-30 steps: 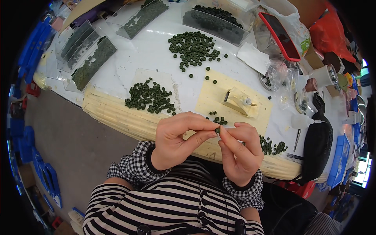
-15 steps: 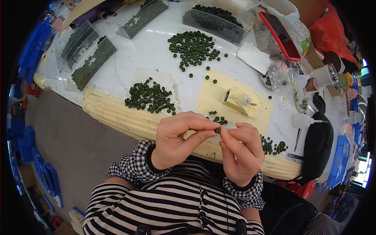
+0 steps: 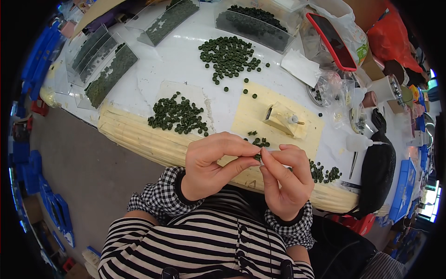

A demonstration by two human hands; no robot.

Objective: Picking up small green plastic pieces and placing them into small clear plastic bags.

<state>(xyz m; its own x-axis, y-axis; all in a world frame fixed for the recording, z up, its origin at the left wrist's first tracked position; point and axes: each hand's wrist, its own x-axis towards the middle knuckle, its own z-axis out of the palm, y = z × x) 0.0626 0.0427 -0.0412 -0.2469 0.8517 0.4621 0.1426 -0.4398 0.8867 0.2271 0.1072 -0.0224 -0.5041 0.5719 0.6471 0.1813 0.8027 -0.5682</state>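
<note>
My left hand and my right hand meet above the table's near edge, fingertips together. Between them they pinch a small dark green round piece, mostly covered by the fingers. Just beyond the fingertips lies a small cluster of similar green pieces at the front of a yellow sheet. A yellow-wrapped block with a short metal-tipped peg stands on that sheet. Left of it is a heap of green pieces on a clear plate. More green pieces lie beside my right hand.
A larger heap of green pieces lies farther back. Clear bins of them stand at the back and left. On the right are a red-cased phone, a white squeeze bottle, tweezers and a black pouch. Yellow padding covers the front edge.
Both hands stay almost in place. My fingertips have shifted slightly around the small green piece, and less of it shows now.
</note>
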